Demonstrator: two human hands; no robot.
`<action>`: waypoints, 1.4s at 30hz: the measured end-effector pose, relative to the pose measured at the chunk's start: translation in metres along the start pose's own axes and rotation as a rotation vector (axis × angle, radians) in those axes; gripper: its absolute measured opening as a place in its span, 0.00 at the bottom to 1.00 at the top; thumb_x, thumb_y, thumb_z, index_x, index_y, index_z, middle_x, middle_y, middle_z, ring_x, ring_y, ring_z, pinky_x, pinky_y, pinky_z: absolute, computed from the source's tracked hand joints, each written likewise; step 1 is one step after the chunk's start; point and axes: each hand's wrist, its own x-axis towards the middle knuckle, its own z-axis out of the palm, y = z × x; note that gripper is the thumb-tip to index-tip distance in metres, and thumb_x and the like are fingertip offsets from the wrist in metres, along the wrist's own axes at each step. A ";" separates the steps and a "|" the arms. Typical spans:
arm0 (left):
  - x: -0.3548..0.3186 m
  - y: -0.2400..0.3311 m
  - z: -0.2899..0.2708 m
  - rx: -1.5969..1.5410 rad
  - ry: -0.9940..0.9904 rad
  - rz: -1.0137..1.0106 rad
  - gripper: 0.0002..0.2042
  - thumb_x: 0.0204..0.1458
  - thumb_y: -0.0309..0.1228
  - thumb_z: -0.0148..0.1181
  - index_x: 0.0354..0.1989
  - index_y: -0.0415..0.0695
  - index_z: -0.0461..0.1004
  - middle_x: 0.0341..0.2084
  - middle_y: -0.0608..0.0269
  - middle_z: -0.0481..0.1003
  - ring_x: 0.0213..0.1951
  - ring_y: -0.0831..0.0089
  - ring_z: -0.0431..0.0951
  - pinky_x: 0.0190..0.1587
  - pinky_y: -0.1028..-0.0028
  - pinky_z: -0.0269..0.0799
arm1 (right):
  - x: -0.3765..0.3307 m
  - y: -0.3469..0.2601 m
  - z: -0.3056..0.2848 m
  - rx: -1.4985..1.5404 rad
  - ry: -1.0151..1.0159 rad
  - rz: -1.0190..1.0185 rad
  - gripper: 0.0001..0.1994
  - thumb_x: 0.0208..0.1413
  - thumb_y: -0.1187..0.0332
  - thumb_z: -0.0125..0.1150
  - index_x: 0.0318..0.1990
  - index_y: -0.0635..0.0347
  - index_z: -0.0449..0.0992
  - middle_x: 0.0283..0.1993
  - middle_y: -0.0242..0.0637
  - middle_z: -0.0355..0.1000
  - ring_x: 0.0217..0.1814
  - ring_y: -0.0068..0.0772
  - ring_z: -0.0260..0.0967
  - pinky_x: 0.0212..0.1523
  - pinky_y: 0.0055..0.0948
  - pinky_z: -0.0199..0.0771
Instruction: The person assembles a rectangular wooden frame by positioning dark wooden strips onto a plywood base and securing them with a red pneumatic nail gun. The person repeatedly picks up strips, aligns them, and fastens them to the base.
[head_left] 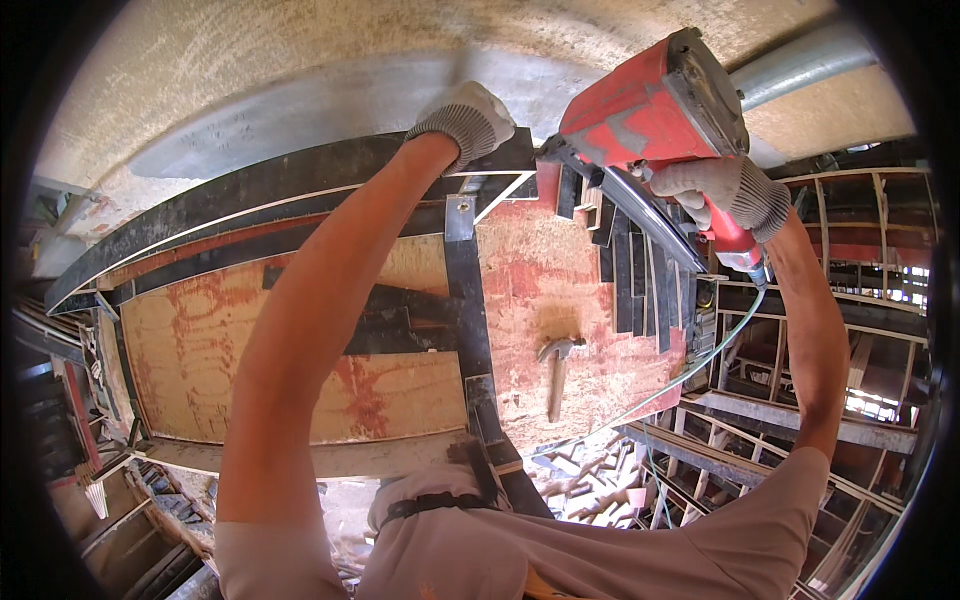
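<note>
In a grey-white knit glove, my left hand (474,118) is closed over the far edge of a long dark board (290,180), near its right end. Its fingertips are hidden behind the board. My right hand (715,192), gloved too, grips the handle of a red nail gun (640,105) with grey worn patches. The gun points left, and its nose meets the board's right end, just beside my left hand. A pale green air hose (735,330) runs down from the handle's base. The board forms the far side of a wooden frame with a dark crosspiece (465,290).
A hammer (557,375) lies on the red-stained plywood (520,320) right of the crosspiece. Dark strips (640,280) are piled beyond it. Several wood offcuts (590,480) litter the floor. Slatted frames (860,330) stack up at the right, and a metal pipe (810,65) lies at the far right.
</note>
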 end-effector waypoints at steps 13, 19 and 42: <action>-0.002 0.004 -0.004 -0.027 -0.037 -0.041 0.10 0.52 0.37 0.65 0.42 0.54 0.86 0.40 0.63 0.84 0.41 0.70 0.83 0.51 0.71 0.76 | 0.027 0.003 -0.008 -0.118 0.064 -0.104 0.07 0.55 0.68 0.66 0.39 0.59 0.78 0.15 0.24 0.61 0.11 0.19 0.55 0.13 0.23 0.57; -0.004 0.006 -0.011 -0.056 -0.088 0.001 0.11 0.53 0.35 0.64 0.43 0.51 0.86 0.34 0.61 0.84 0.36 0.74 0.82 0.46 0.73 0.77 | 0.020 0.011 -0.026 0.151 -0.080 -0.114 0.11 0.62 0.64 0.60 0.43 0.62 0.79 0.19 0.29 0.66 0.16 0.23 0.63 0.17 0.27 0.65; 0.000 -0.024 -0.007 -0.025 0.078 0.239 0.10 0.49 0.36 0.63 0.33 0.42 0.83 0.25 0.63 0.82 0.22 0.77 0.77 0.30 0.74 0.75 | 0.013 -0.010 0.035 0.429 -0.036 0.056 0.12 0.61 0.60 0.58 0.43 0.60 0.74 0.18 0.25 0.64 0.15 0.22 0.64 0.15 0.27 0.69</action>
